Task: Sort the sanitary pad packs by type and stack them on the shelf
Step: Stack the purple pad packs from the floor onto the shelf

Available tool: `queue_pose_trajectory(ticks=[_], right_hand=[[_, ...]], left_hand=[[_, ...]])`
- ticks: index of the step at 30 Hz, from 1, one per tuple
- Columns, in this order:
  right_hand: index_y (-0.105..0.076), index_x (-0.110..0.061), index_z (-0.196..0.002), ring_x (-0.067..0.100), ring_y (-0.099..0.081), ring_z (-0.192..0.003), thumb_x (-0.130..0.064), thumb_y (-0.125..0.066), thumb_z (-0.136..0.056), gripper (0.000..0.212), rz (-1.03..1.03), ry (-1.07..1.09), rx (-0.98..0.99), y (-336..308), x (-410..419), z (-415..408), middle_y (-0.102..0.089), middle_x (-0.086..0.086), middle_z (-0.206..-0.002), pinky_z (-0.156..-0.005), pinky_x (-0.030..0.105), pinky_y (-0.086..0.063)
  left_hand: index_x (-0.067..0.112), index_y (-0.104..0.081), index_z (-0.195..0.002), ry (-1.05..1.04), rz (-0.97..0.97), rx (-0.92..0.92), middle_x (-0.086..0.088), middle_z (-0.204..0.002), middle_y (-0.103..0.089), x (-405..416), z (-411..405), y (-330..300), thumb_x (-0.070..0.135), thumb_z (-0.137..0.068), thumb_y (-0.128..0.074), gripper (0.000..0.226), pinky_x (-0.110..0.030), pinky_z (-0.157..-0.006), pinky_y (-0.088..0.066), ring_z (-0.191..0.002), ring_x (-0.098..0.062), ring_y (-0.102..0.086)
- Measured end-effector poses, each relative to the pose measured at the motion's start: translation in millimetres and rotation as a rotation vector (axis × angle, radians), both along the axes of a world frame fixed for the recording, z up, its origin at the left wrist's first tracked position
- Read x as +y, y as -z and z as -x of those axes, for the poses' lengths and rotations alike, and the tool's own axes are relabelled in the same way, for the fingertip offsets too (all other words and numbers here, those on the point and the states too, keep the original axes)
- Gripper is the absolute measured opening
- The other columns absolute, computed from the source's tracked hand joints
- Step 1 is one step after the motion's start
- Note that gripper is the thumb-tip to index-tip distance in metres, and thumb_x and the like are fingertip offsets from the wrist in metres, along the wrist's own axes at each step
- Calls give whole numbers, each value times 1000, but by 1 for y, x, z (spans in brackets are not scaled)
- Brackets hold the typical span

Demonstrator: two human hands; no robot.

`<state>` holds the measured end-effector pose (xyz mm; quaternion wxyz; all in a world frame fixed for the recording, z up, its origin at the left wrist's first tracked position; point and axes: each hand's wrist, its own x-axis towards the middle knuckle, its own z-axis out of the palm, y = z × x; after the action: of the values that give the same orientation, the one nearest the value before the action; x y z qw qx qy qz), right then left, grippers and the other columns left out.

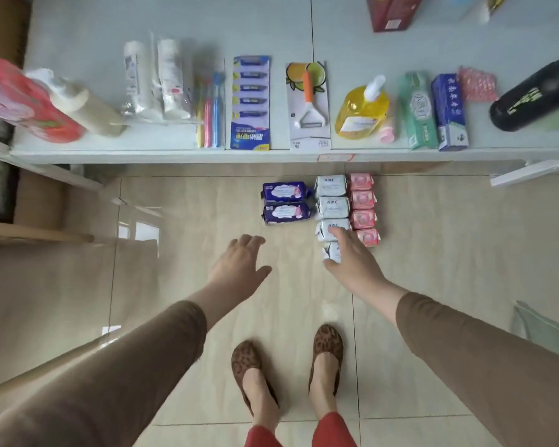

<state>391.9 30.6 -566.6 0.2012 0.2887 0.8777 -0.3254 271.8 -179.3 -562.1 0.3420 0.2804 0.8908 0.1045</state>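
Head view: the right hand (pixel 352 258) reaches down over the nearest white pack (pixel 332 251), fingers spread across its top and thumb at its near edge; whether they actually grasp it or only rest on it cannot be told. The left hand (pixel 239 264) hangs above bare floor (pixel 175 253), fingers straight and relaxed, holding nothing, short of the purple packs (pixel 286 203). Both arms wear brown sleeves (pixel 481 356).

The packs lie on the floor in three columns running away from the person, just in front of the shelf (pixel 175 154). Two purple ones sit on the left, one behind the other, touching. The white packs (pixel 332 196) form the middle column, four in a row, the nearest one under the right hand. The pink packs (pixel 362 209) form the right column, four in a row, pressed against the white ones. A gap separates the purple column from the white.

On the shelf above lie toothbrushes (pixel 208 117), a razor card (pixel 250 101), a peeler (pixel 309 104), a yellow pump bottle (pixel 363 108), two toothpaste boxes (pixel 433 111) and a dark bottle (pixel 536 95). Two feet in leopard-print shoes (pixel 326 350) stand below the hands
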Motion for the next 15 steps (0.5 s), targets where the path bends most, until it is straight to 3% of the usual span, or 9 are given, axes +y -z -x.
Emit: queue_pose_trajectory(ticks=[4, 10, 15], right_hand=[[-37, -11, -144, 28, -47, -126, -14, -62, -91, 59, -5, -4, 4, 88, 10, 25, -43, 10, -141, -87, 30, -36], [-34, -11, -147, 29, -42, -130, -5, -60, -88, 64, -44, -28, 49, 186, 26, 69, -39, 13, -143, -100, 34, -38], [-38, -12, -144, 29, -44, -124, 2, -60, -85, 64, -87, -105, 128, 241, 33, 103, -41, 11, -139, -100, 31, -39]], left_hand=[[19, -37, -146, -36, -23, 16, -4, -143, -42, 17, 21, 87, 39, -94, -59, 60, -37, -108, -36, -130, -25, -41], [18, -34, -148, -65, -75, 86, -9, -146, -37, 51, 71, 183, 32, -94, -58, 60, -41, -107, -36, -128, -32, -42], [26, -28, -151, -75, -92, 129, -7, -154, -26, 88, 112, 234, 25, -94, -56, 63, -43, -103, -40, -132, -33, -39]])
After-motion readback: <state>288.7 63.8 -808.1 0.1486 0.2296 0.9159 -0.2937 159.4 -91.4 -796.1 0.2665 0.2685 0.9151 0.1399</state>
